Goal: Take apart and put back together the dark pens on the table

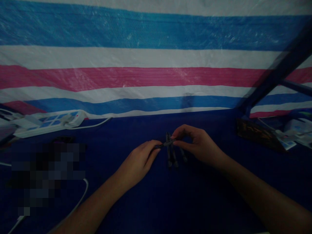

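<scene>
My left hand (142, 156) is closed in a pinch on the left end of a small dark slim piece (168, 142). Its right end sits between the thumb and fingertips of my right hand (196, 143), so the piece spans both hands. Beneath it, several dark stick-like pieces (172, 159) lie side by side on the dark blue table (151, 201), pointing roughly towards me. Another dark stick (183, 154) rests just right of them, partly under my right hand. Dim light hides their exact kind.
A white power strip (51, 123) with plugs and cables is at the back left. Closer on that side lies a blurred-out object (46, 169) with a white cable (85, 191). A dark packet (260, 135) lies at right, below a slanted dark frame bar (275, 71). Striped sheeting (146, 76) hangs behind.
</scene>
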`<state>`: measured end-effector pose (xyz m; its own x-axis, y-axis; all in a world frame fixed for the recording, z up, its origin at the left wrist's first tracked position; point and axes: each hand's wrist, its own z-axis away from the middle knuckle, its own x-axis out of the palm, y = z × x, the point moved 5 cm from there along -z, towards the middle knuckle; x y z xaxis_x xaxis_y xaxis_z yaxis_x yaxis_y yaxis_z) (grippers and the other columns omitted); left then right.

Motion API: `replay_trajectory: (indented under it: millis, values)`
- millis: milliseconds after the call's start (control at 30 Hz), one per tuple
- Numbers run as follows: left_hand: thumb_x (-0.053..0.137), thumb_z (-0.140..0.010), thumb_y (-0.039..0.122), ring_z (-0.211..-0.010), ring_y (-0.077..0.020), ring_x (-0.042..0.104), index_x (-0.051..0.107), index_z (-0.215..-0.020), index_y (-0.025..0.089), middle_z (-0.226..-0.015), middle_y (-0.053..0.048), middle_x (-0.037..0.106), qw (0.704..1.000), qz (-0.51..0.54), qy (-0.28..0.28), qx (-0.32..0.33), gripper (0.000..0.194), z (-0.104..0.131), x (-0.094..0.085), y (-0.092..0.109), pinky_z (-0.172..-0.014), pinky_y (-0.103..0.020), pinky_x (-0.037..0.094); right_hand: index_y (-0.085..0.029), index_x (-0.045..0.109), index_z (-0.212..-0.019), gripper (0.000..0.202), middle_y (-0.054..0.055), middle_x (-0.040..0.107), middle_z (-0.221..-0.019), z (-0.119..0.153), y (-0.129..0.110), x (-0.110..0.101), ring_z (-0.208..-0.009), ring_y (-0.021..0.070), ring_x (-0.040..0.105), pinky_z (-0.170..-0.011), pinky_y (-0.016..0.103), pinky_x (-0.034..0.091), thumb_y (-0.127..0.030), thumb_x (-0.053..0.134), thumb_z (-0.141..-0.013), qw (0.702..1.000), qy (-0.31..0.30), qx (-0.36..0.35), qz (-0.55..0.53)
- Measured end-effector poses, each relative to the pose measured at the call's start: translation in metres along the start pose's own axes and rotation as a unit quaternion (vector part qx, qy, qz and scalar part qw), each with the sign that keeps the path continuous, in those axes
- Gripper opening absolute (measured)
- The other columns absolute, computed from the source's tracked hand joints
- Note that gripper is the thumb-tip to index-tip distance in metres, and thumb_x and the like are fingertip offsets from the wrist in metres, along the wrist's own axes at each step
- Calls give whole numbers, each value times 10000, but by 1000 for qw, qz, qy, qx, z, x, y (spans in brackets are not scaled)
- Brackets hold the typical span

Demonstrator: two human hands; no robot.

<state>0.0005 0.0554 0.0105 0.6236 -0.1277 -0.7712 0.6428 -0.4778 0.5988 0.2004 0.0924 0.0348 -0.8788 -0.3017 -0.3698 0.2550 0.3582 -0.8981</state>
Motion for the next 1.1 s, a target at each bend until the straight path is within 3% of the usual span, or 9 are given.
replay_trajectory:
  millis: [400, 600, 800, 900, 967, 1033, 1100]
  values:
    - [472, -1076, 269, -968, -209, 743, 627, -1212, 216, -1095, -53, 758, 999, 3, 33, -16, 213, -1, -5, -1, -902, -369, 596, -202, 707, -974, 134, 54, 792, -1019, -5, 2, -13, -983, 202, 746, -959, 404, 572, -257, 765, -866, 994, 74, -9, -75]
    - [471, -1078, 253, -944, -197, 738, 621, -1205, 219, -1076, -44, 750, 1000, 20, 18, -1, 200, 0, -2, 1, -885, -354, 595, -199, 714, -985, 135, 52, 800, -1024, -3, 2, -4, -977, 202, 752, -934, 385, 585, -255, 769, -875, 997, 12, 11, -70]
    - [515, -1070, 244, -937, -187, 724, 631, -1190, 216, -1065, -35, 737, 999, 26, 29, 10, 168, 3, 0, 1, -879, -342, 584, -203, 727, -974, 111, 53, 787, -1020, -1, 1, 0, -971, 203, 741, -920, 379, 577, -255, 763, -883, 997, 2, 14, -81]
    - [547, -1059, 230, -949, -186, 729, 646, -1189, 214, -1073, -32, 746, 999, 30, 41, 15, 165, 4, -1, 1, -888, -337, 582, -200, 717, -967, 129, 45, 778, -981, 0, 0, 3, -918, 191, 732, -855, 344, 567, -274, 768, -875, 997, -7, 13, -70]
    - [569, -1050, 226, -941, -187, 732, 663, -1174, 216, -1052, -26, 754, 998, 29, 49, 25, 155, 4, -1, 3, -881, -334, 583, -193, 698, -973, 144, 20, 756, -856, 2, -1, 4, -773, 160, 699, -729, 300, 534, -306, 747, -898, 1000, -1, 20, -23]
    - [585, -1044, 225, -931, -190, 734, 680, -1152, 220, -1021, -19, 761, 997, 24, 56, 36, 144, 4, -1, 4, -872, -335, 584, -189, 669, -1083, 219, -15, 703, -728, 3, -1, 2, -618, 130, 620, -604, 275, 463, -362, 693, -950, 999, 11, 29, 45]
    - [594, -1042, 227, -927, -192, 737, 691, -1140, 221, -1008, -16, 767, 997, 18, 65, 40, 139, 4, -1, 4, -861, -332, 586, -189, 589, -1259, 371, -19, 690, -745, 4, -3, 0, -615, 132, 607, -576, 269, 444, -407, 670, -970, 996, 14, 18, 82]
